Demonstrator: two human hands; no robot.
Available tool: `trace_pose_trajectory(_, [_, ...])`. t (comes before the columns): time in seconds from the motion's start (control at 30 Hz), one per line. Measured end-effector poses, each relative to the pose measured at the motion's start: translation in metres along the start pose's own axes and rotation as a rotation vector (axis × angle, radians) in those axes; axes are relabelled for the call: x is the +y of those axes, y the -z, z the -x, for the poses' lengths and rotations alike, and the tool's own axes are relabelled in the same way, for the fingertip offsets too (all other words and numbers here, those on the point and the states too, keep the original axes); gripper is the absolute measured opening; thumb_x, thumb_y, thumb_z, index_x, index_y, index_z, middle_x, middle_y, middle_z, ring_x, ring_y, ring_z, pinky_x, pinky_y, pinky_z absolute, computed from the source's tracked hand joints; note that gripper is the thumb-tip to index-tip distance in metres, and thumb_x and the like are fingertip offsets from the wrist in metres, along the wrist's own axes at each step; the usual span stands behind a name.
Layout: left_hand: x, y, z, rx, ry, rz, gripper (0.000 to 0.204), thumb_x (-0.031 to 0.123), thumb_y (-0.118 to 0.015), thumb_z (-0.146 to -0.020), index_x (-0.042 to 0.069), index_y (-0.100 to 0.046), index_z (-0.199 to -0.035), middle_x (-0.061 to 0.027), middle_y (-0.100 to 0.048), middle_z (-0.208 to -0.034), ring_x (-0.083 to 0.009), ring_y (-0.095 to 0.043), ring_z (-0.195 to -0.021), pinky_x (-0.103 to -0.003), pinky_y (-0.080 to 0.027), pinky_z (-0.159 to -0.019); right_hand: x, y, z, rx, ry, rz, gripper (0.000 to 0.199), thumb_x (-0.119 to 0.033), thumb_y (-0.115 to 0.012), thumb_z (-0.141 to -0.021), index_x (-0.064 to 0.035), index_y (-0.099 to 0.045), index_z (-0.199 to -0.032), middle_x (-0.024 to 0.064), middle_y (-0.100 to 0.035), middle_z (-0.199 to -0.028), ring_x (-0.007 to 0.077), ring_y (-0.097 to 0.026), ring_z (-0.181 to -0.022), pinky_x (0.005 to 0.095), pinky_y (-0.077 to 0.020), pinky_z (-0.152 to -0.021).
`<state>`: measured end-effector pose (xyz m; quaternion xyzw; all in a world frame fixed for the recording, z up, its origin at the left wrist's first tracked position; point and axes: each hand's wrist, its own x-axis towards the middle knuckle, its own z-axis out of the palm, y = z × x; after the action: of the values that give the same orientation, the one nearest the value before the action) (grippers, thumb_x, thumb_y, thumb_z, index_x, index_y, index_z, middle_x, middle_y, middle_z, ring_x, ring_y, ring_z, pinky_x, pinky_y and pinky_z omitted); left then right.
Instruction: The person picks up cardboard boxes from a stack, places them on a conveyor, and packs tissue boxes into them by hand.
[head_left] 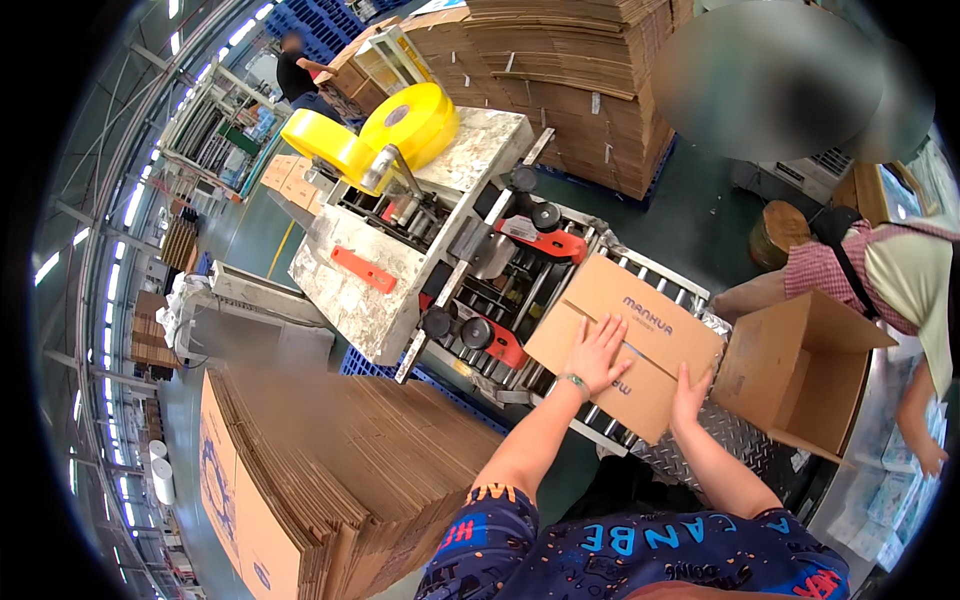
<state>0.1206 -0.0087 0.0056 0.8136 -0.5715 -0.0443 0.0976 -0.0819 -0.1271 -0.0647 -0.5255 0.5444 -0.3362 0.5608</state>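
A cardboard box [560, 345] with its top flaps folded down lies on the roller conveyor [690, 290], just before the carton sealing machine [375, 255]. My left hand [598, 355] rests flat on top of the box, across the seam of the flaps, fingers spread. My right hand [690, 397] is against the box's near right edge, fingers stretched along it; it grips nothing I can see. Two rolls of yellow tape [425, 130] sit on top of the machine. Red side guides [545, 240] flank the rollers at its mouth.
An open empty carton [800, 370] stands right of the box, beside a co-worker [870, 270] reaching toward plastic-wrapped packs [900, 490]. Stacked flat cartons [380, 470] rise at my left, and taller stacks [560, 90] behind the machine. Another person [298, 75] stands far left.
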Motion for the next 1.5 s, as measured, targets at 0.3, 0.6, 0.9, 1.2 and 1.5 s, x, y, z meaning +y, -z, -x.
trace_pose_trajectory(0.3, [-0.137, 0.021, -0.018, 0.071, 0.1, 0.023, 0.057, 0.039, -0.048, -0.101, 0.008, -0.046, -0.148, -0.0095, -0.044, -0.155, -0.0283, -0.036, -0.146, -0.053, -0.018, -0.123, -0.007, -0.151, -0.03, -0.113, 0.145, 0.03, 0.072, -0.022, -0.066, -0.096, -0.0015, -0.027, -0.153, 0.0244, -0.051, -0.142, 0.0341, -0.053, -0.129, 0.041, -0.0402, -0.108])
trace_pose_trajectory(0.6, [-0.149, 0.038, 0.027, 0.284, 0.114, -0.3, 0.054, 0.032, -0.057, -0.096, 0.003, -0.05, -0.14, -0.0112, -0.052, -0.146, -0.0273, -0.043, -0.14, -0.05, -0.026, -0.12, -0.072, -0.183, -0.013, -0.642, -0.376, 0.076, 0.092, -0.076, -0.036, -0.095, -0.0146, -0.018, -0.162, 0.0096, -0.022, -0.167, 0.0292, -0.023, -0.152, 0.0722, -0.0171, -0.111])
trace_pose_trajectory(0.9, [-0.017, 0.126, 0.29, 0.479, 0.481, -0.023, 0.034, 0.013, -0.074, -0.081, 0.011, -0.068, -0.114, -0.0138, -0.055, -0.139, -0.0357, -0.048, -0.134, -0.058, -0.032, -0.115, 0.065, 0.01, 0.053, -1.153, -0.618, 0.55, 0.03, -0.034, -0.061, -0.099, -0.0051, -0.069, -0.102, 0.0062, -0.07, -0.084, 0.0169, -0.065, -0.07, 0.0313, -0.0521, -0.061])
trace_pose_trajectory(1.2, [0.047, 0.342, 0.443, 0.514, 0.838, -0.864, 0.034, 0.016, -0.066, -0.088, 0.009, -0.066, -0.121, -0.012, -0.06, -0.134, -0.0302, -0.054, -0.126, -0.049, -0.037, -0.112, 0.077, 0.076, 0.016, -1.298, -0.238, 0.576, 0.013, -0.014, -0.067, -0.089, -0.0009, -0.07, -0.089, 0.0065, -0.068, -0.076, 0.0162, -0.064, -0.064, 0.0304, -0.0521, -0.059])
trace_pose_trajectory(1.5, [0.074, 0.338, 0.548, 0.356, 0.921, -0.734, 0.031, 0.011, -0.062, -0.089, 0.009, -0.061, -0.121, -0.0133, -0.063, -0.119, -0.0338, -0.059, -0.111, -0.043, -0.052, -0.092, 0.007, 0.121, 0.021, -1.196, 0.139, 0.508, 0.017, -0.014, -0.065, -0.09, 0.001, -0.069, -0.096, 0.007, -0.069, -0.081, 0.0154, -0.065, -0.068, 0.0298, -0.0524, -0.062])
